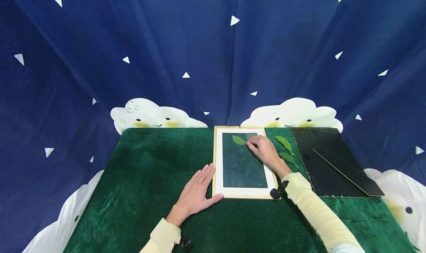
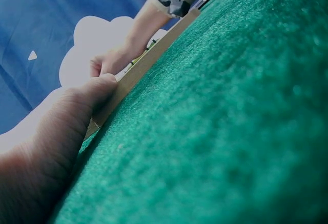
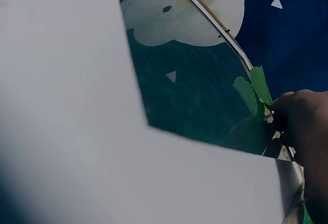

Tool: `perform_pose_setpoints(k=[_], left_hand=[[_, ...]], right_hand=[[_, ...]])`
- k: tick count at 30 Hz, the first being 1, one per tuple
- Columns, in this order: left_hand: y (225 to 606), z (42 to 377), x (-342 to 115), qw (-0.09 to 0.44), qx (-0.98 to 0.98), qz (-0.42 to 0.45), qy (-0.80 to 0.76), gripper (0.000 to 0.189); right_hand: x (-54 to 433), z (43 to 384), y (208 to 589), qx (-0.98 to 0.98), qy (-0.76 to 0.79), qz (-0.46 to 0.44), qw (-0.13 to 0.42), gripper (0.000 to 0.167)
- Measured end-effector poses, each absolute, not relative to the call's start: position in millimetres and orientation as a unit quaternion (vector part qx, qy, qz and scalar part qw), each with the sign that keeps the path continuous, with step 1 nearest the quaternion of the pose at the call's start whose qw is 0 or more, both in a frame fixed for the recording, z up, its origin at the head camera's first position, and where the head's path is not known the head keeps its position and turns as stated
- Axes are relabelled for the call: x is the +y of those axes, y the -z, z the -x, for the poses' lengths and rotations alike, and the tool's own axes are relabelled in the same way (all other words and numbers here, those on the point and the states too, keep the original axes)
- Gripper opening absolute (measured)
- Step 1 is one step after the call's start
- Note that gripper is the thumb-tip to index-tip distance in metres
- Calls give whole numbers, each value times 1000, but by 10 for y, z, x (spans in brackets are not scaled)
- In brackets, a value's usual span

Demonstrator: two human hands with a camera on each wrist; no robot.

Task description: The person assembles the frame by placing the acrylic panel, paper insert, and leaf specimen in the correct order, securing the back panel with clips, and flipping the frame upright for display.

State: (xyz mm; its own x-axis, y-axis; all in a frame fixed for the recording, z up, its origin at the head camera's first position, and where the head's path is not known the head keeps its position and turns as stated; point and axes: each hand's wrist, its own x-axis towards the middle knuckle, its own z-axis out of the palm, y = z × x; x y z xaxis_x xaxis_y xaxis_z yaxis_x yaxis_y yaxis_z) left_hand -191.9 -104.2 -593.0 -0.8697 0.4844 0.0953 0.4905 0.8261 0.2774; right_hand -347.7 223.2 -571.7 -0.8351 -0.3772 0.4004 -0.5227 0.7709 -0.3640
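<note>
A light wooden picture frame with a white mat and a glass pane lies on the green cloth. Over the upper part of the glass, my right hand pinches a green leaf by its stem end. The right wrist view shows this leaf and its reflection in the glass. My left hand lies flat at the frame's lower left corner, fingers straight, with the thumb on the bottom edge. In the left wrist view the left thumb rests on the wooden edge.
Two more leaves, an upper one and a lower one, lie right of the frame. Further right is a black backing board with a raised stand flap. A blue curtain with clouds hangs behind the table.
</note>
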Motion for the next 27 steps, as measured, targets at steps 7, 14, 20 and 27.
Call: perform_pose_setpoints(k=[7, 14, 20, 27], left_hand=[[5937, 1901, -1037, 8, -957, 251, 147, 105], [5941, 1914, -1033, 4, -957, 251, 145, 105], [5932, 1918, -1035, 4, -958, 252, 136, 105], [5925, 1923, -1032, 5, -958, 252, 135, 105]], right_hand=[[2240, 3460, 5725, -930, -239, -238, 145, 17], [2297, 3431, 5704, -924, -270, -223, 151, 20], [2344, 3391, 5657, -924, -292, -200, 143, 31], [2415, 3280, 5622, -917, -307, -197, 162, 38]])
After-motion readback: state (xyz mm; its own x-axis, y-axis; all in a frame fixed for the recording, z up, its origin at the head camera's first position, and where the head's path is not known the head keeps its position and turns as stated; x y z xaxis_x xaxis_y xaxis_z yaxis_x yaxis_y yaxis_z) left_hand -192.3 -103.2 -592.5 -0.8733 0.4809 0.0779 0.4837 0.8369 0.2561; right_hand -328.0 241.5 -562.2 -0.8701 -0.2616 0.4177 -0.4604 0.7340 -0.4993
